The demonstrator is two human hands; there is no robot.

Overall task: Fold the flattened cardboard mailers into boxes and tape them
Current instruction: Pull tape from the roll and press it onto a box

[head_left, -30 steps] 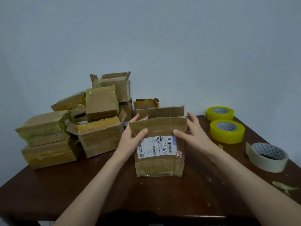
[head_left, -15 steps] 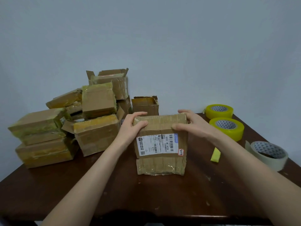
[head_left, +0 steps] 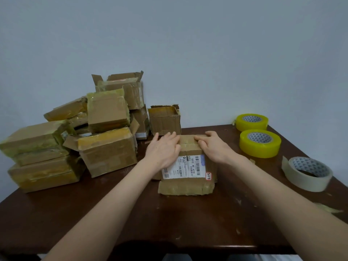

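- Cardboard box point(head_left: 188, 187): centre of the frame, standing on the table point(head_left: 169, 223), top flaps folded down; glossy tape along its lower edge
- Shipping label point(head_left: 185, 167): white, printed with barcodes, on the box face turned toward the camera; its left part is hidden by the left wrist
- Small tag point(head_left: 208, 176): white with red handwriting, at the lower right corner of the label
- Left hand point(head_left: 164, 149): palm down, fingers straight and together, pressing flat on the upper left of the box; nothing gripped
- Right hand point(head_left: 212, 146): on the upper right of the box, fingers lying along the top edge and pointing toward frame left, lightly bent, pressing; nothing gripped
- Stack of boxes point(head_left: 107, 153): left half of the frame, several brown cartons wrapped in yellowish tape, piled unevenly against the wall point(head_left: 188, 44); some flaps stand loose
- Small open carton point(head_left: 163, 121): just behind the left hand, top ragged and open
- Far yellow tape roll point(head_left: 252, 126): upper right of the table, lying flat
- Near yellow tape roll point(head_left: 260, 150): just in front of the far one, lying flat
- Beige tape roll point(head_left: 305, 182): right edge of the frame, lying flat, loose end raised on its left side
- Tape scrap point(head_left: 329, 210): pale strip on the table, lower right
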